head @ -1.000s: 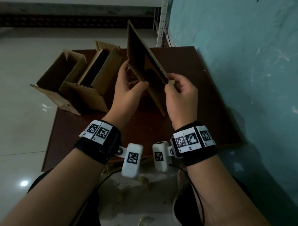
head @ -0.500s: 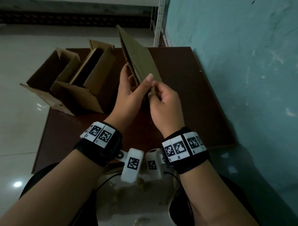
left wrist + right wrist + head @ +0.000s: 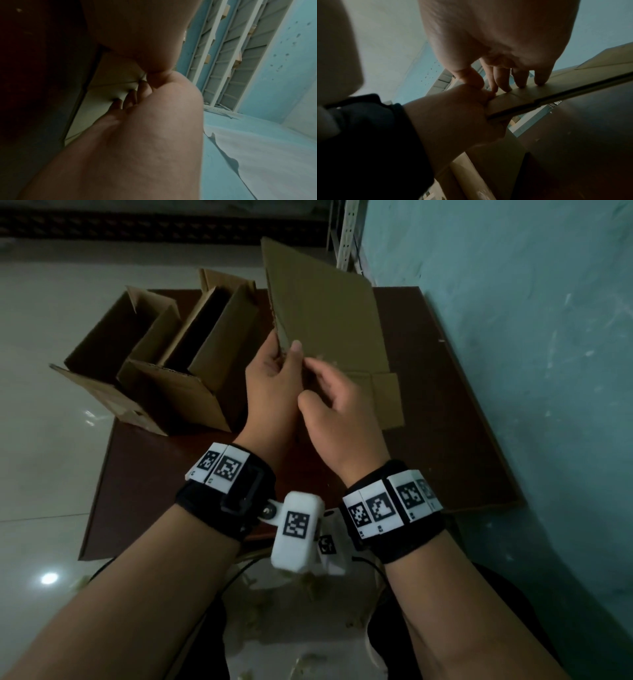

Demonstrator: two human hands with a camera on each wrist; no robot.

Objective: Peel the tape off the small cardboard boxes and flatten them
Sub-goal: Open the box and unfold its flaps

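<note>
I'm pinching the flattened box by its edge with left hand | right hand fingertips apparently pressing its face | open boxes sitting at left edge of counter

The flattened brown cardboard box has rotated from edge-on to broad face toward the head camera, leaning right. The right hand has released the box's right edge and shifted left. Its fingers now rest on the face beside the thumb of the left hand.

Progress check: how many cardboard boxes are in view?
3: flattened box pinched by left hand, touched by right hand; outer open box and inner open box at table's left. More may be hidden.
</note>
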